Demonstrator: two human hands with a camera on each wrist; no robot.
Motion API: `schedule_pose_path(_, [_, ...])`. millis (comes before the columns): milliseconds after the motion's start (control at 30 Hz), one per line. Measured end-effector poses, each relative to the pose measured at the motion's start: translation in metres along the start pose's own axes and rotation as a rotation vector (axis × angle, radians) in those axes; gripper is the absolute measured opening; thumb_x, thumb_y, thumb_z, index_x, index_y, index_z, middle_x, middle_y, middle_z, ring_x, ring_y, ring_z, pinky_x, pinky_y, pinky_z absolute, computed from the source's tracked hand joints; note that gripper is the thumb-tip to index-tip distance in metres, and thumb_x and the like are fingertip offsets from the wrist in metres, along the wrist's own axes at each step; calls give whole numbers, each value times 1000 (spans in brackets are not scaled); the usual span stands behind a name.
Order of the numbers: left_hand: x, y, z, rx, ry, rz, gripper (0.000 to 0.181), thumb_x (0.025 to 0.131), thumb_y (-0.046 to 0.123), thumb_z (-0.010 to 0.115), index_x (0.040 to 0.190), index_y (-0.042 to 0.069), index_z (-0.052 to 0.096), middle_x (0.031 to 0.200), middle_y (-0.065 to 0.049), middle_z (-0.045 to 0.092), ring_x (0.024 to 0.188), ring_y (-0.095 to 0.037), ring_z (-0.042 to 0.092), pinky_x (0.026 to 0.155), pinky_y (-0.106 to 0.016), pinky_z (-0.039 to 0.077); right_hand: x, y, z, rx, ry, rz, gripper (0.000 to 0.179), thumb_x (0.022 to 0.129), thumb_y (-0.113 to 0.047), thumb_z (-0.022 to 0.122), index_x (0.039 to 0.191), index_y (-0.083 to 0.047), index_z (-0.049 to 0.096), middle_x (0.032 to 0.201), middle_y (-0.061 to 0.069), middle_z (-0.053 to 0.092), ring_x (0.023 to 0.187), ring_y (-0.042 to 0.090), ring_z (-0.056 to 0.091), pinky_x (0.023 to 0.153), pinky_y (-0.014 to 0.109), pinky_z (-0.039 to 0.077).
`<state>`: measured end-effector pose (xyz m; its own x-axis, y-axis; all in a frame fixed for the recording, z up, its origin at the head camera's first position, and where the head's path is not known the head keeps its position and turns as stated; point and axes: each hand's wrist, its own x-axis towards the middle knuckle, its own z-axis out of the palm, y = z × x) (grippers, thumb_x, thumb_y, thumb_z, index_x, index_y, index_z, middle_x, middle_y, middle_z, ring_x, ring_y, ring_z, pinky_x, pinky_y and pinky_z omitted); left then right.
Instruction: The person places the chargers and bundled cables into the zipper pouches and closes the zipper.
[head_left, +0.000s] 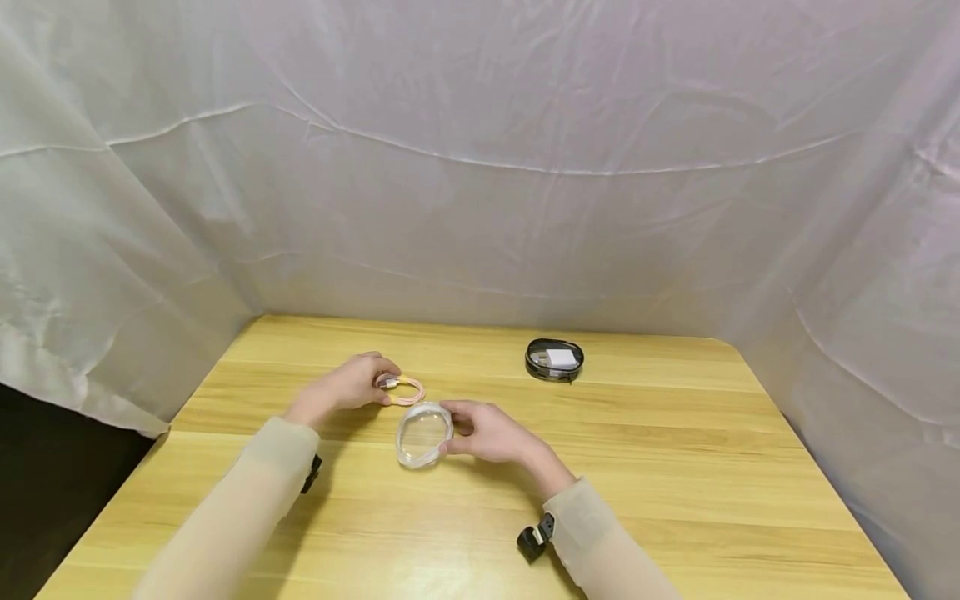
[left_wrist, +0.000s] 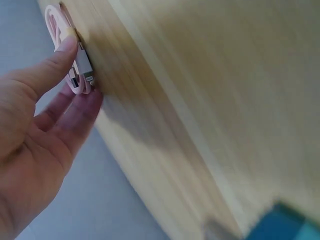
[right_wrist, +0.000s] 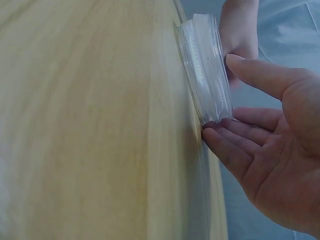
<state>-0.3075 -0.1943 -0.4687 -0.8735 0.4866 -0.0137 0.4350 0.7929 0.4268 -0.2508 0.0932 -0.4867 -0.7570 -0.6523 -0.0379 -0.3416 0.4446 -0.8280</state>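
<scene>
My left hand (head_left: 352, 382) pinches a coiled pink charging cable (head_left: 408, 400) at its left side, thumb in front and fingers behind. In the left wrist view the coil (left_wrist: 61, 27) shows its metal plug ends (left_wrist: 83, 62) beside the thumb and a yellowish band under the thumb tip. My right hand (head_left: 491, 432) grips the right edge of a clear round case (head_left: 402, 454) with a whitish rim, close to the table and just in front of the cable. From the right wrist, the transparent case (right_wrist: 205, 70) stands between the thumb and the fingertips.
Toward the back of the wooden table (head_left: 675, 467) lies a black-rimmed clear oval case (head_left: 536, 367) with a white charger block (head_left: 561, 358) inside. Pale fabric (head_left: 480, 208) hangs behind the table and on both sides. Each wrist wears a small black camera (head_left: 532, 543).
</scene>
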Motion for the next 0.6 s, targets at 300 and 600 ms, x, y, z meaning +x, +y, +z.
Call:
schedule_pose_path(300, [11,11,15,-173,16,-29,50,86,9,85,131,-2,67,114,-14,66,98,-25,61,92,-44,55,1,0,1,13,-1,-2,74,93,-22,79,155,0,44,148,18,57,133,30,60,111,37,49])
schedule_pose_path(600, [12,14,26,-233,28,-7,47,90,7,80,135,0,65,132,-17,67,118,-34,64,107,-54,50,1,-1,0,5,20,1,66,97,-19,75,153,1,47,146,19,59,131,30,61,112,39,49])
